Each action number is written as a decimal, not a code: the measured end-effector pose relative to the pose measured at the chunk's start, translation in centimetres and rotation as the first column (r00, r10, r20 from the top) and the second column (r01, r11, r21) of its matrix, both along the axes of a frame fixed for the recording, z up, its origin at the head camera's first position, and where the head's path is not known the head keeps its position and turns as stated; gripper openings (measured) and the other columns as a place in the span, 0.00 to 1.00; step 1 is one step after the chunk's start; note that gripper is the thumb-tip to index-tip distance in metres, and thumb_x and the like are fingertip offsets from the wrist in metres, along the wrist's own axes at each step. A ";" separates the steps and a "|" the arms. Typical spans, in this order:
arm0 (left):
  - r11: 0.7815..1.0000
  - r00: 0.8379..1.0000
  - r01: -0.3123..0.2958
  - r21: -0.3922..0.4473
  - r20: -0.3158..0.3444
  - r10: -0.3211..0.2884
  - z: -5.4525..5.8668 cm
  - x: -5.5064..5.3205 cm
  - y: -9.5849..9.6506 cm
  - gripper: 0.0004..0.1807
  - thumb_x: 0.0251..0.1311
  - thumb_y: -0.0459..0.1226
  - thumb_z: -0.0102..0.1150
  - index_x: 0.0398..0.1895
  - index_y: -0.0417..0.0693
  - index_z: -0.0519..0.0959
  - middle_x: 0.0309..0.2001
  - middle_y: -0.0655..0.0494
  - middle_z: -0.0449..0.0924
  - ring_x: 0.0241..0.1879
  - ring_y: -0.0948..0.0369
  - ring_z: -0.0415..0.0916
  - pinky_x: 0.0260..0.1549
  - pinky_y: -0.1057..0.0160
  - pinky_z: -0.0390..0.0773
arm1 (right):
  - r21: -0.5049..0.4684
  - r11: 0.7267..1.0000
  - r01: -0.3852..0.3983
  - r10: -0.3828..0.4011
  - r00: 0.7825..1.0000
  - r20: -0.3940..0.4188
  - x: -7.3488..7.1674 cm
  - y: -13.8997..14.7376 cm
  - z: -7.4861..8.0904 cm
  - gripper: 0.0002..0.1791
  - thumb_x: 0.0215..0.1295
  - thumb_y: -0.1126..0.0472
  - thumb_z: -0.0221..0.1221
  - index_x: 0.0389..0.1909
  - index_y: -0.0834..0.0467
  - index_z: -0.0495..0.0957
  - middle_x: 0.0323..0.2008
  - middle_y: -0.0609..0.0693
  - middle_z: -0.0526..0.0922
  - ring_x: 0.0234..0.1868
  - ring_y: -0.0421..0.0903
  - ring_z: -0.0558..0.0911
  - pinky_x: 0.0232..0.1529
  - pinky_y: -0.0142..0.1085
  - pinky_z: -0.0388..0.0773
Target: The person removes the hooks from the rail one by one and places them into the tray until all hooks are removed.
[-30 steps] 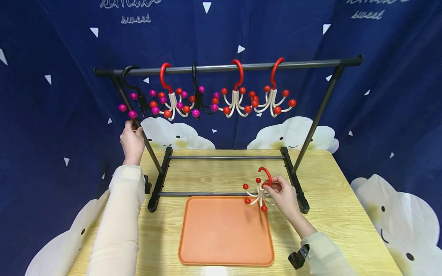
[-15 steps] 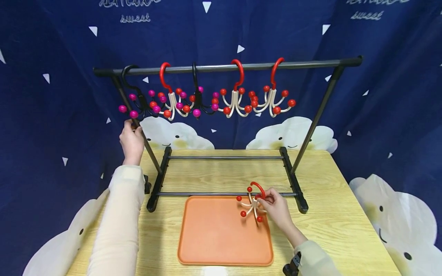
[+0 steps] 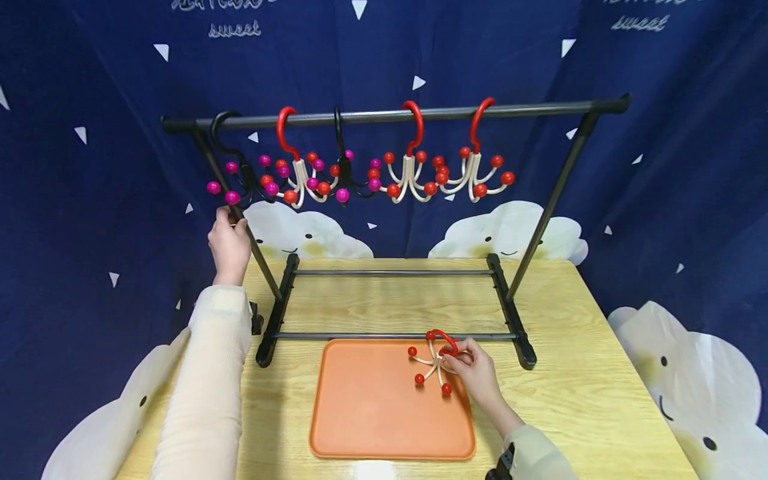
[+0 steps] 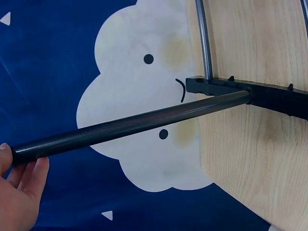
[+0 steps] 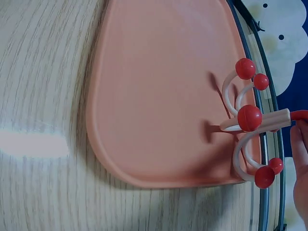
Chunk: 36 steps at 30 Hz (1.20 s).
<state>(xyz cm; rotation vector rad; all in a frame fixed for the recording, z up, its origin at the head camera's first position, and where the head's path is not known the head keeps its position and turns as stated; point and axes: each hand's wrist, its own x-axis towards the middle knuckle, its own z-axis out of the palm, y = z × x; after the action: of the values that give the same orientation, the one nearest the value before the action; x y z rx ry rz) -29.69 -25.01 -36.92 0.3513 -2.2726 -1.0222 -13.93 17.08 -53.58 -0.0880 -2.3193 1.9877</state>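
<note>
My right hand (image 3: 477, 373) pinches the red hook of a cream multi-arm hanger (image 3: 438, 360) with red balls on its arm tips. The hanger is over the far right corner of the orange tray (image 3: 372, 413); in the right wrist view its shadow falls on the tray, and I cannot tell whether the balls touch it. My left hand (image 3: 230, 247) grips the left upright post (image 4: 130, 124) of a black clothes rack, just below its top end. Part of the left fingers is hidden behind the post.
From the rack's top bar (image 3: 372, 119) hang two black hangers (image 3: 344, 170) with pink balls and three cream hangers (image 3: 410, 173) with red hooks. The rack's feet (image 3: 510, 310) stand on the wooden table (image 3: 576, 373). Behind is a blue curtain (image 3: 480, 53) with clouds.
My right hand has lowered the hanger toward me and to the left, from beside the rack's front crossbar to over the tray corner. The left hand stays on the post.
</note>
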 end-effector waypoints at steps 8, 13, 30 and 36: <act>1.000 1.000 0.006 0.007 0.014 -0.006 0.1 -0.1 0.1 0.15 0.63 0.35 0.48 0.52 0.41 0.67 0.47 0.39 0.76 0.48 0.40 0.71 0.49 0.46 0.66 | 0.116 0.991 -0.071 0.072 0.997 0.000 -0.2 0.2 0.7 0.14 0.52 0.72 0.62 0.39 0.64 0.71 0.37 0.62 0.82 0.38 0.47 0.83 0.36 0.30 0.79; 1.000 0.999 0.018 0.008 0.028 -0.019 0.1 -0.2 0.0 0.14 0.64 0.36 0.48 0.52 0.41 0.67 0.48 0.39 0.76 0.50 0.40 0.71 0.50 0.47 0.66 | 0.156 0.973 -0.173 0.171 0.985 0.025 -0.9 0.7 3.3 0.22 0.52 0.65 0.64 0.48 0.63 0.69 0.43 0.60 0.79 0.46 0.52 0.78 0.47 0.34 0.75; 0.999 0.999 0.023 0.022 0.038 -0.024 0.2 -0.1 -0.1 0.15 0.64 0.36 0.46 0.53 0.42 0.66 0.49 0.39 0.75 0.50 0.41 0.70 0.50 0.46 0.66 | 0.317 0.948 0.028 0.119 0.893 -0.434 -5.1 3.3 16.6 0.11 0.61 0.67 0.56 0.43 0.67 0.73 0.38 0.62 0.80 0.35 0.30 0.76 0.38 0.21 0.71; 1.000 0.999 0.022 0.012 0.035 -0.023 0.2 0.1 0.0 0.15 0.64 0.35 0.47 0.53 0.41 0.66 0.49 0.39 0.75 0.50 0.40 0.71 0.50 0.46 0.66 | 0.340 0.926 0.164 0.047 0.843 -0.535 -5.1 3.3 21.7 0.10 0.58 0.71 0.57 0.40 0.70 0.74 0.34 0.64 0.80 0.31 0.29 0.76 0.33 0.18 0.70</act>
<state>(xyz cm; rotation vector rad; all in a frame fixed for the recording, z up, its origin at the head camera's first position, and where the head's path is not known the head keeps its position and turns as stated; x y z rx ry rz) -29.64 -25.04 -36.72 0.3516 -2.3077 -1.0486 -19.05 20.39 -31.86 0.3709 -2.2131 1.2739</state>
